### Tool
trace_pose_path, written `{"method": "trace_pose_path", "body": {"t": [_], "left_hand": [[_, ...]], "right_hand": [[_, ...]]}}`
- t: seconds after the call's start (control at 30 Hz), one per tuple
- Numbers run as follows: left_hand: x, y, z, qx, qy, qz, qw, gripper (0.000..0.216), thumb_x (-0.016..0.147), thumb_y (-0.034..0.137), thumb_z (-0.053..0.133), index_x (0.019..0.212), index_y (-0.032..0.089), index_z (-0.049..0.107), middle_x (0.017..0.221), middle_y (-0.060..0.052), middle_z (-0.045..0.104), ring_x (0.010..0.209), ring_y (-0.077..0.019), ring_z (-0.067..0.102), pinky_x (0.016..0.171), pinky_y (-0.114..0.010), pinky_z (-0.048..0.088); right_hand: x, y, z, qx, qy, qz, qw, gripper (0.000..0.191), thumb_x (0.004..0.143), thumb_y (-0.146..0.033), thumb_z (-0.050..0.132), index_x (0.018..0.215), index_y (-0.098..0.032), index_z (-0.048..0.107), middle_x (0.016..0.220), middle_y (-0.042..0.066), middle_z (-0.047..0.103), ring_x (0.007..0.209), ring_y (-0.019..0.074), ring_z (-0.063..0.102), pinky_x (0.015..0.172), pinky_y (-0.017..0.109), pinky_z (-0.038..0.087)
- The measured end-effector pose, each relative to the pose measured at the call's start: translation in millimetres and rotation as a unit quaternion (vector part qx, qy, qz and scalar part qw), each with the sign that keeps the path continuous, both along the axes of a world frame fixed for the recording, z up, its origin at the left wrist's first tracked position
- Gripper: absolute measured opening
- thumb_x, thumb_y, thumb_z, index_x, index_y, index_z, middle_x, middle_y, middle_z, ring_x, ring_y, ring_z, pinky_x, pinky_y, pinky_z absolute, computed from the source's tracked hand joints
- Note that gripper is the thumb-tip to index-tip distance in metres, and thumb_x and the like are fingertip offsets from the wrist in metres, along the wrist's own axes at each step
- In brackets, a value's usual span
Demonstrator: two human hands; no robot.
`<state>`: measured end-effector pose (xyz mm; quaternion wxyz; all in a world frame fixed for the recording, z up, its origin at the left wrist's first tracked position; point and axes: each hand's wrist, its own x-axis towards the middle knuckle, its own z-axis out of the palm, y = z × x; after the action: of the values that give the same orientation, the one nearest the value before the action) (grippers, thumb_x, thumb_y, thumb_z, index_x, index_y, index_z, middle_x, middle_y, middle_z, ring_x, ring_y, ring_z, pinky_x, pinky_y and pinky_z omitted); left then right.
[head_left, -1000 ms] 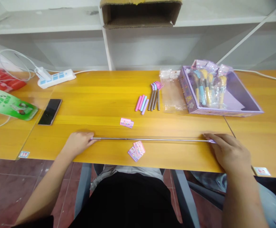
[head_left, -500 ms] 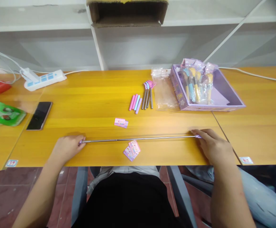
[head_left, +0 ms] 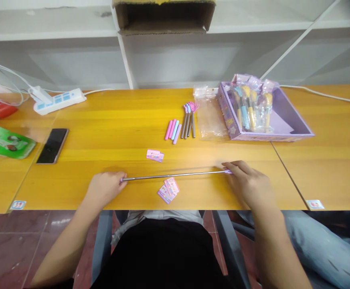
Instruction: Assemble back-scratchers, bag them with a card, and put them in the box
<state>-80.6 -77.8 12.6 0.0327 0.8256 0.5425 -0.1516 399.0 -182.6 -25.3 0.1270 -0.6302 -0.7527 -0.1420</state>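
Observation:
A thin telescopic metal rod (head_left: 175,175) lies stretched across the front of the yellow table (head_left: 117,120). My left hand (head_left: 105,188) is closed on its left end. Over at the rod's purple right end, my right hand (head_left: 248,184) is pinched shut. Small pink cards (head_left: 168,190) lie just below the rod's middle, and another pink card (head_left: 154,155) lies above it. Further back lie several collapsed rods with pink, blue and purple handles (head_left: 181,126).
A purple box (head_left: 292,120) with bagged items stands at the back right, with clear plastic bags (head_left: 209,114) beside it. A black phone (head_left: 53,145), a power strip (head_left: 59,101) and a green packet (head_left: 3,141) lie at the left. A cardboard box (head_left: 164,16) sits on the shelf.
Both hands have moved toward each other and the rod between them is shorter. The view shifted slightly.

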Motion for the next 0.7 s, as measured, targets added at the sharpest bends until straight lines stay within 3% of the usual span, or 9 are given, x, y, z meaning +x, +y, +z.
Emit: {"method": "trace_pose_path", "body": {"t": [0.13,0.27,0.53,0.7], "left_hand": [[58.5,-13.9,5.9,-0.042,-0.016,0.001,0.999,0.034,0.107,0.038,0.051,0.111,0.023,0.082,0.094,-0.014,0.085,0.089,-0.0312,0.082,0.075,-0.036,0.056],[92.7,-19.9,12.2,-0.064,-0.029,0.026,0.997,0.036,0.108,0.032,0.049,0.122,0.02,0.08,0.105,-0.018,0.085,0.098,-0.0346,0.083,0.081,-0.04,0.06],[108.3,-17.8,-1.8,-0.082,-0.066,0.01,0.994,0.038,0.11,0.036,0.047,0.114,0.019,0.08,0.1,-0.018,0.084,0.096,-0.0328,0.083,0.082,-0.04,0.06],[103.2,-11.3,-6.2,-0.078,-0.084,-0.011,0.993,0.04,0.11,0.041,0.047,0.112,0.02,0.081,0.101,-0.016,0.084,0.096,-0.0324,0.083,0.083,-0.041,0.059]], "right_hand": [[-63.3,16.3,10.3,-0.019,-0.008,0.084,0.996,0.03,0.106,-0.009,0.055,0.13,-0.017,0.071,0.116,0.009,0.078,0.081,0.018,0.067,0.077,0.033,0.047],[-101.7,29.6,19.2,-0.023,-0.04,0.054,0.997,0.024,0.107,-0.008,0.053,0.121,-0.015,0.072,0.106,0.01,0.075,0.081,0.0217,0.063,0.075,0.038,0.042],[-150.2,38.1,14.4,-0.025,-0.037,0.143,0.989,0.02,0.11,-0.014,0.052,0.112,-0.017,0.072,0.094,0.008,0.071,0.071,0.0202,0.054,0.068,0.039,0.038],[-151.6,40.2,-0.5,-0.019,0.036,0.168,0.985,0.021,0.111,-0.014,0.055,0.124,-0.015,0.071,0.101,0.008,0.074,0.081,0.0196,0.062,0.075,0.037,0.044]]}}
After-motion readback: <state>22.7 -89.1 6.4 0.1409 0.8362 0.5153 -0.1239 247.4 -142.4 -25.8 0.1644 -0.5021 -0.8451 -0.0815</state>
